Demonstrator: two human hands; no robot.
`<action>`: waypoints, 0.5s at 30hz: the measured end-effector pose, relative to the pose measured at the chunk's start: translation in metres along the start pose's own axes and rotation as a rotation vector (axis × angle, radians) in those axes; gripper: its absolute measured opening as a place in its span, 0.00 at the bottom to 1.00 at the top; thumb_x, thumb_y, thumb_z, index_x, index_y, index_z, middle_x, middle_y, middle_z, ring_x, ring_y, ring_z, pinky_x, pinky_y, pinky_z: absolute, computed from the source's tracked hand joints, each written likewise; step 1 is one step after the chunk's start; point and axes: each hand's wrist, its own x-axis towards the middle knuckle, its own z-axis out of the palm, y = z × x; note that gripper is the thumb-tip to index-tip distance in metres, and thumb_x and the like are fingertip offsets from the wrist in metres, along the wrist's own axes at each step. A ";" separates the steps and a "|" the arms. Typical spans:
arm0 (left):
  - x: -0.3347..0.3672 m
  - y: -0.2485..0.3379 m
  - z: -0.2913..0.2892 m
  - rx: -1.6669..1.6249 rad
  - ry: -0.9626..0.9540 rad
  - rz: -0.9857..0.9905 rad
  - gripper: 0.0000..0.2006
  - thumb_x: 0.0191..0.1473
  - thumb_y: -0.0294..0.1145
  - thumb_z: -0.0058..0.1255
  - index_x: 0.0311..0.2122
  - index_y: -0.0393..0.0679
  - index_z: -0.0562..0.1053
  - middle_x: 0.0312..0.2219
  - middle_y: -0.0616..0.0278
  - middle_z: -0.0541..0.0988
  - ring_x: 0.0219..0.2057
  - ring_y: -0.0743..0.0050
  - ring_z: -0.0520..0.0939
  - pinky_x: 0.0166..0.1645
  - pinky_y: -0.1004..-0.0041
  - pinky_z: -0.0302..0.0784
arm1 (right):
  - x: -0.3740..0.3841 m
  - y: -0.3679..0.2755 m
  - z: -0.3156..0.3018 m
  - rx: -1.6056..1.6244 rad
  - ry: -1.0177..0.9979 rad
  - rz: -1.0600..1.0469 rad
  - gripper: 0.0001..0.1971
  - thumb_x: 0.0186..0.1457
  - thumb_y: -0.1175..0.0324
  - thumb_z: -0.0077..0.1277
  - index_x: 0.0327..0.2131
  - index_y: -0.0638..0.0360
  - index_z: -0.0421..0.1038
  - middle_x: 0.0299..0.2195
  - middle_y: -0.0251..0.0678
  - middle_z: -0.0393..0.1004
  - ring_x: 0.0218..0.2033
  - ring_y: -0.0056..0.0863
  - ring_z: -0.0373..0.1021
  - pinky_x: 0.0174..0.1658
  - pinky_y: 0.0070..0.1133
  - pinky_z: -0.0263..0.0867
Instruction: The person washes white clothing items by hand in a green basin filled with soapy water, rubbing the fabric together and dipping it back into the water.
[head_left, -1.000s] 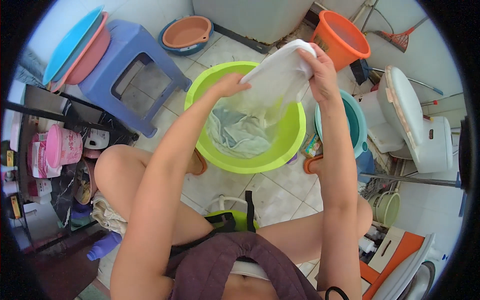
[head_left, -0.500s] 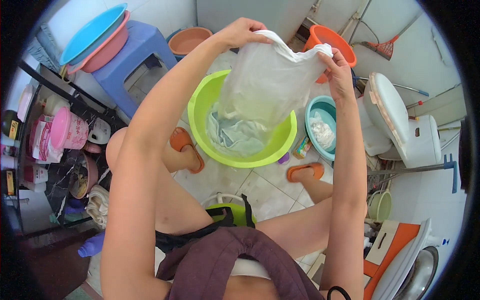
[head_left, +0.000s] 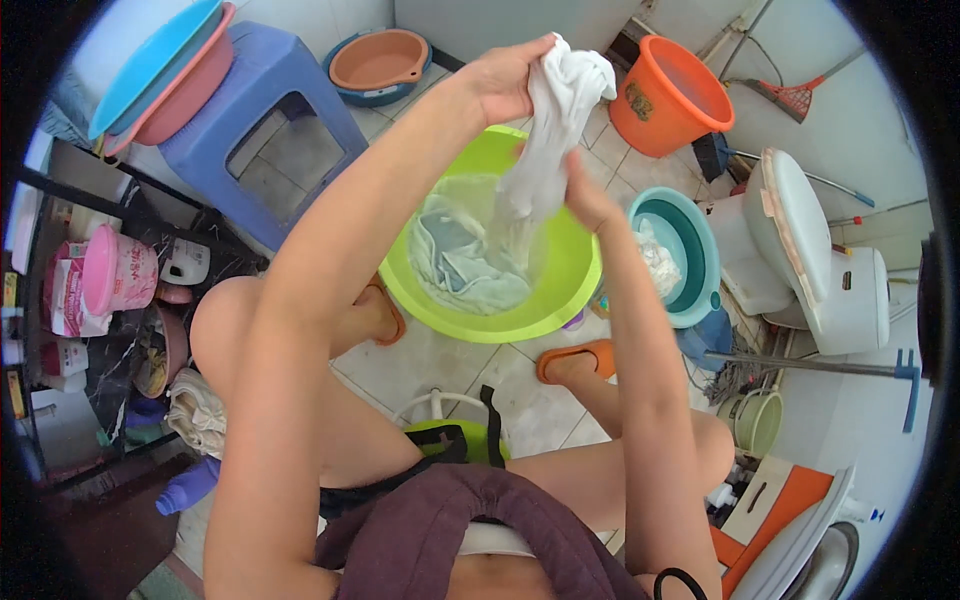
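Observation:
A wet white cloth (head_left: 545, 150), bunched into a long strand, hangs over a lime-green basin (head_left: 570, 290). My left hand (head_left: 505, 82) grips its top end, fingers closed. Lower down, my right hand (head_left: 590, 195) is wrapped around the cloth's middle, partly hidden and a little blurred. The lower end reaches into the cloudy water. Pale bluish-green fabric (head_left: 465, 265) lies soaking in the same basin, beside the cloth's lower end.
A teal basin (head_left: 708, 265) with white laundry (head_left: 655, 260) stands right of the green one. Behind it are an orange bucket (head_left: 670, 95) and a toilet (head_left: 790, 235). A blue stool (head_left: 265, 130) bearing stacked basins stands at left, near a shelf of bottles and tubs.
The cloth was spread wide between both hands; now it is gathered into a strand. My right hand has come down and left onto its middle, while the left stays at the top.

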 end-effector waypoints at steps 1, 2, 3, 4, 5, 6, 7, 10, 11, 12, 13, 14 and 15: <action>0.005 0.002 -0.012 -0.065 0.040 0.039 0.13 0.55 0.38 0.36 0.38 0.39 0.65 0.36 0.61 0.72 0.38 0.69 0.73 0.46 0.66 0.67 | -0.006 0.025 0.012 0.026 0.016 0.131 0.28 0.54 0.47 0.33 0.49 0.59 0.55 0.46 0.33 0.62 0.47 0.24 0.59 0.50 0.24 0.54; 0.016 0.003 -0.025 -0.137 0.070 0.071 0.12 0.55 0.37 0.35 0.38 0.38 0.65 0.35 0.58 0.72 0.38 0.64 0.73 0.46 0.62 0.67 | -0.013 0.042 0.015 0.045 0.045 0.266 0.28 0.53 0.45 0.32 0.49 0.58 0.56 0.46 0.32 0.63 0.48 0.24 0.59 0.50 0.24 0.55; 0.033 0.003 -0.063 -0.162 0.001 0.075 0.11 0.53 0.34 0.39 0.38 0.39 0.65 0.36 0.57 0.71 0.39 0.62 0.72 0.46 0.61 0.67 | -0.011 0.047 0.021 0.058 0.026 0.267 0.28 0.53 0.45 0.32 0.49 0.58 0.56 0.46 0.32 0.63 0.48 0.24 0.59 0.50 0.24 0.55; 0.040 -0.009 -0.087 -0.163 0.011 0.062 0.11 0.53 0.34 0.39 0.38 0.39 0.65 0.36 0.57 0.71 0.39 0.62 0.72 0.46 0.61 0.67 | -0.012 0.055 0.019 0.118 -0.005 0.341 0.32 0.51 0.44 0.34 0.51 0.59 0.53 0.48 0.34 0.61 0.48 0.25 0.59 0.50 0.24 0.54; 0.048 -0.024 -0.108 -0.119 0.152 0.021 0.11 0.53 0.34 0.39 0.39 0.39 0.65 0.37 0.58 0.71 0.40 0.65 0.72 0.47 0.64 0.66 | -0.013 0.066 0.012 0.180 -0.024 0.422 0.35 0.50 0.42 0.36 0.52 0.61 0.51 0.50 0.36 0.58 0.48 0.26 0.59 0.51 0.25 0.54; 0.054 -0.037 -0.130 -0.064 0.292 -0.016 0.11 0.53 0.34 0.39 0.40 0.39 0.65 0.38 0.59 0.71 0.41 0.68 0.72 0.49 0.67 0.65 | -0.010 0.076 0.005 0.198 -0.014 0.432 0.35 0.50 0.42 0.36 0.52 0.61 0.51 0.50 0.36 0.58 0.48 0.26 0.59 0.51 0.25 0.54; 0.058 -0.053 -0.158 -0.034 0.367 -0.043 0.11 0.52 0.32 0.40 0.40 0.39 0.64 0.37 0.59 0.71 0.40 0.68 0.72 0.48 0.67 0.65 | -0.002 0.088 -0.004 0.279 0.067 0.489 0.35 0.48 0.42 0.39 0.51 0.60 0.53 0.45 0.36 0.63 0.44 0.27 0.62 0.47 0.25 0.58; 0.062 -0.116 -0.220 -0.016 0.483 -0.172 0.12 0.50 0.28 0.42 0.41 0.40 0.64 0.37 0.60 0.71 0.40 0.68 0.72 0.48 0.68 0.66 | 0.015 0.139 -0.042 0.461 0.217 0.606 0.35 0.45 0.42 0.45 0.49 0.60 0.56 0.40 0.36 0.68 0.40 0.31 0.66 0.43 0.24 0.62; 0.056 -0.140 -0.250 0.029 0.479 -0.129 0.13 0.50 0.27 0.42 0.42 0.41 0.64 0.37 0.60 0.71 0.40 0.68 0.72 0.47 0.68 0.67 | 0.024 0.150 -0.040 0.188 0.352 0.585 0.35 0.42 0.45 0.49 0.48 0.61 0.57 0.39 0.38 0.68 0.40 0.32 0.66 0.43 0.25 0.62; 0.051 -0.157 -0.274 0.077 0.472 -0.086 0.13 0.49 0.26 0.42 0.43 0.41 0.64 0.38 0.61 0.71 0.40 0.68 0.71 0.47 0.68 0.67 | 0.033 0.162 -0.038 -0.087 0.483 0.550 0.35 0.40 0.47 0.53 0.46 0.62 0.59 0.39 0.40 0.68 0.40 0.33 0.66 0.43 0.25 0.62; 0.058 -0.190 -0.262 0.072 0.574 -0.048 0.15 0.48 0.26 0.43 0.44 0.41 0.63 0.37 0.60 0.71 0.39 0.68 0.72 0.45 0.68 0.68 | 0.025 0.187 -0.052 -0.086 0.522 0.569 0.35 0.40 0.47 0.53 0.46 0.62 0.59 0.39 0.40 0.68 0.40 0.33 0.66 0.43 0.25 0.62; 0.061 -0.222 -0.241 0.074 0.671 -0.005 0.16 0.47 0.26 0.43 0.45 0.41 0.62 0.37 0.59 0.71 0.37 0.67 0.72 0.42 0.68 0.69 | 0.013 0.213 -0.061 -0.467 0.635 0.290 0.34 0.38 0.52 0.56 0.46 0.63 0.58 0.39 0.42 0.67 0.40 0.35 0.65 0.42 0.27 0.62; 0.052 -0.248 -0.257 0.374 0.843 0.034 0.17 0.46 0.26 0.44 0.45 0.42 0.63 0.36 0.59 0.71 0.37 0.66 0.72 0.42 0.68 0.68 | 0.020 0.225 -0.045 -0.820 0.671 -0.032 0.34 0.35 0.56 0.59 0.46 0.65 0.58 0.39 0.45 0.66 0.40 0.38 0.65 0.42 0.28 0.62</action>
